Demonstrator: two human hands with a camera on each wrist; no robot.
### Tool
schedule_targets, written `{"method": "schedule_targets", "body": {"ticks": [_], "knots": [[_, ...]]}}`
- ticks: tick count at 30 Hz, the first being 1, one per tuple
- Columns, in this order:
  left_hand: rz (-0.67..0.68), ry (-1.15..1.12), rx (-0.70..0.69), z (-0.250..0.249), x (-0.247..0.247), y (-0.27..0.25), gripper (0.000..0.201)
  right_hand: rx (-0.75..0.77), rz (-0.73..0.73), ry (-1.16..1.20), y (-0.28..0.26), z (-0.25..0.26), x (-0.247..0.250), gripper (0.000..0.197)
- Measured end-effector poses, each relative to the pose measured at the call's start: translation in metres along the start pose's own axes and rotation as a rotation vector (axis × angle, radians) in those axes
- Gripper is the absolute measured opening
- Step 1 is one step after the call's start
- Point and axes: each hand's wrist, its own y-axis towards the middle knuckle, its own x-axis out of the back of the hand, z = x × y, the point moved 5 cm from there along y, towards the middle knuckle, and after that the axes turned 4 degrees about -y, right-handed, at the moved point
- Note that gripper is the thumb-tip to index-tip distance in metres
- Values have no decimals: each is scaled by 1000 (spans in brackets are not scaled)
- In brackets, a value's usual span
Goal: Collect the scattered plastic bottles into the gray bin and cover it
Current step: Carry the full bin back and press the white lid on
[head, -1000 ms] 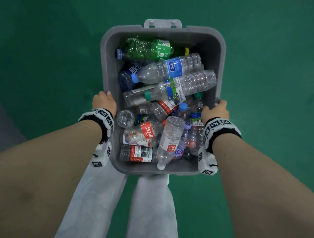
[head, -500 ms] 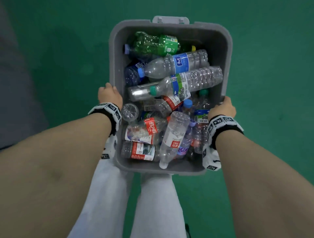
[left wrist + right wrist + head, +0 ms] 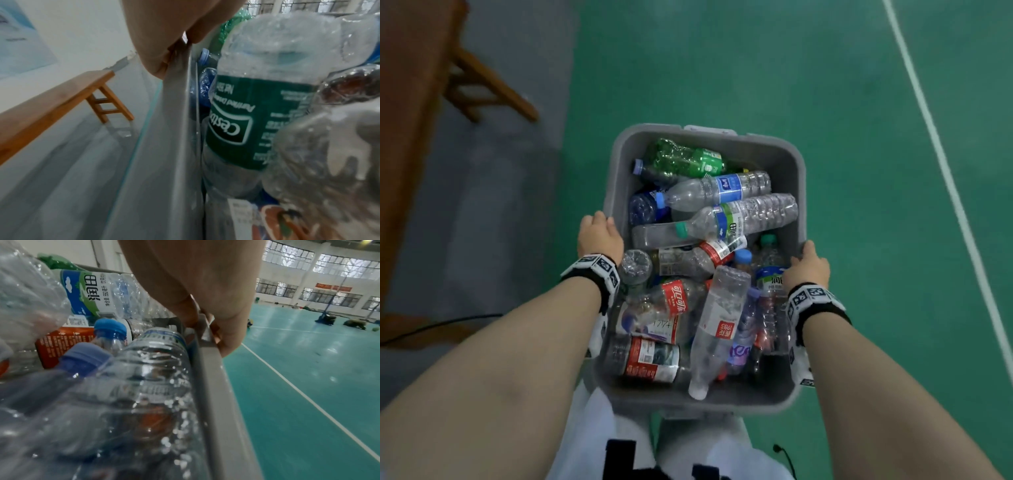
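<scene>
The gray bin (image 3: 800, 192) is held in the air in front of my legs, filled with several empty plastic bottles (image 3: 726, 212), clear, green and red-labelled. My left hand (image 3: 599, 234) grips its left rim (image 3: 180, 113), thumb inside and fingers curled under the lip. On the opposite side my right hand (image 3: 808, 265) grips the right rim (image 3: 207, 369) in the same way. A white latch tab (image 3: 707, 128) sticks out at the bin's far edge. No lid shows in any view.
Green sports floor (image 3: 859, 102) with a white line (image 3: 941, 161) lies below and to the right. At the left are a gray floor strip (image 3: 493, 205), a wooden bench (image 3: 417, 102) (image 3: 51, 104) and a black cable (image 3: 438, 325). Distant gear lies across the hall (image 3: 339, 321).
The bin stays gripped by both hands and has been carried along: the gray strip, the wooden bench and a white line have come into view around it.
</scene>
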Motion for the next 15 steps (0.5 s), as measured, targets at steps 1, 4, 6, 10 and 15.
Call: {"method": "schedule_targets", "body": {"ticks": [1,4,6,10,15], "knots": [[-4,6,18,12,17,-5,32,29,11,-11,-15,6,2,49],[-15,8,37,57,75,-31,31,138,40,-39,-73,26,-2,43],[-9,1,33,71,90,-42,30,162,31,-64,-92,30,-4,40],[-30,-32,113,130,142,-95,30,211,23,-123,-163,38,-24,26],[-71,-35,266,214,193,-183,29,350,111,-211,-240,43,-55,24]]}}
